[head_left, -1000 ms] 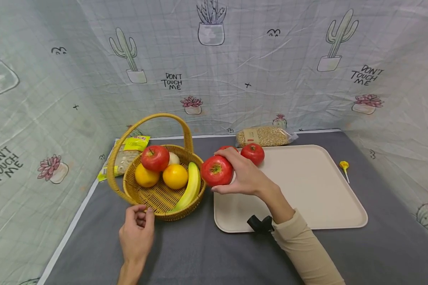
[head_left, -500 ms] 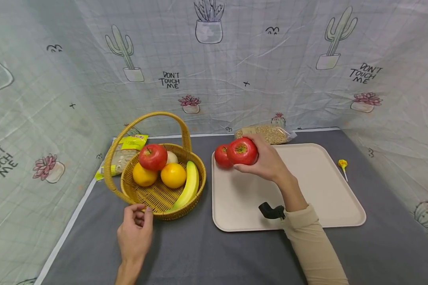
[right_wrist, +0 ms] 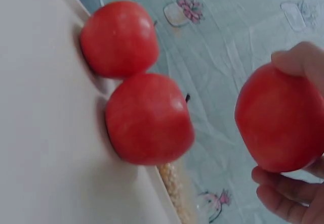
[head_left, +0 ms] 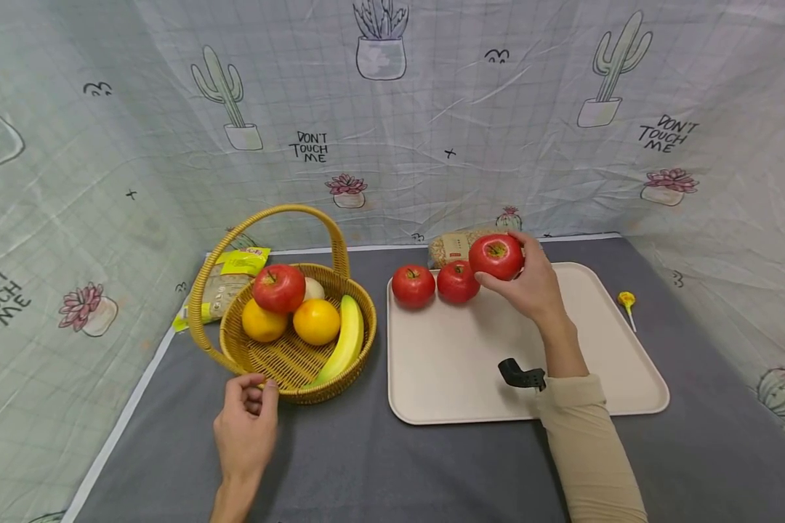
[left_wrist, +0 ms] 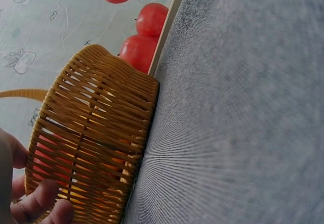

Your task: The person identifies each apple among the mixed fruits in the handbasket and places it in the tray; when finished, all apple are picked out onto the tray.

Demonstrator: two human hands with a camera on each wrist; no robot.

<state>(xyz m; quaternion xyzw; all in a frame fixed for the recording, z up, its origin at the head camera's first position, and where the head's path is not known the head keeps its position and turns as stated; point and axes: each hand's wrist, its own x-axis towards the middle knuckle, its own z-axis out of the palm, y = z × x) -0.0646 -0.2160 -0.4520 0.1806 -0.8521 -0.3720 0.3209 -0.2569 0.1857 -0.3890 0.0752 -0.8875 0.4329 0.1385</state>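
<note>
My right hand (head_left: 530, 283) grips a red apple (head_left: 496, 256) above the far part of the beige tray (head_left: 458, 378). Two more apples rest side by side at the tray's far left: one in the corner (head_left: 413, 286), the other (head_left: 458, 282) just right of it. At the left, my left hand (head_left: 247, 425) pinches the near rim of a yellow wicker basket (head_left: 327, 392); the left wrist view shows the thumb and fingers on either side of that rim (left_wrist: 31, 176). Inside the basket are a red apple (head_left: 278, 288), two oranges (head_left: 317, 322), a banana (head_left: 345, 349) and a pale round item (head_left: 313, 289).
A bag of pale yellow kernels (head_left: 446, 249) lies behind the tray. Behind the basket is a yellow-topped packet (head_left: 235, 276). A yellow lollipop (head_left: 626, 299) lies right of the tray on the grey cloth (head_left: 366, 465). A printed curtain encloses the back and sides.
My right hand has carried its apple from beside the basket rightward over the tray, uncovering the two apples there. My left hand keeps hold of the basket rim.
</note>
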